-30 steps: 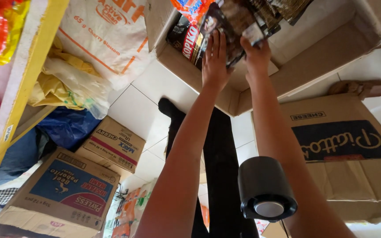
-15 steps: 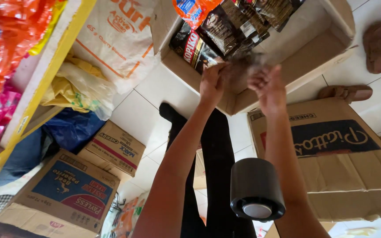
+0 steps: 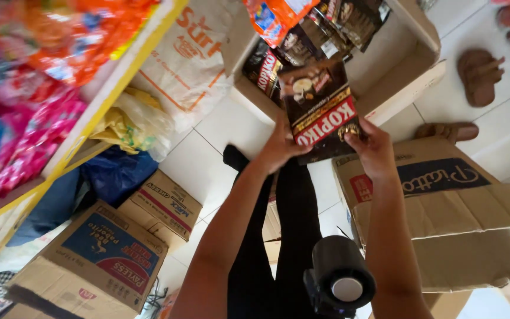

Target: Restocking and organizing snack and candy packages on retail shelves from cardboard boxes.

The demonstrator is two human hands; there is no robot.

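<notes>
Right now the dark brown coffee-candy packet (image 3: 320,112) is held up between my two hands, just in front of the open cardboard box (image 3: 408,53) and clear of its near rim. My left hand (image 3: 281,147) grips the packet's lower left corner, fingers curled behind it and thumb on the front. My right hand (image 3: 373,147) pinches the lower right corner, fingertips closed on the edge. The packet tilts slightly, its top edge overlapping the box opening, where more dark packets (image 3: 326,29) and an orange packet (image 3: 275,18) are stacked. Below my hands the white tiled floor (image 3: 208,147) is open, with my black-trousered legs (image 3: 290,236) running down the middle. A flattened carton with a dark blue panel (image 3: 444,195) lies just beside my right forearm; smaller cartons (image 3: 160,204) sit well apart on the left under a yellow shelf edge (image 3: 107,100). Brown sandals (image 3: 479,77) lie beyond the box on the right
</notes>
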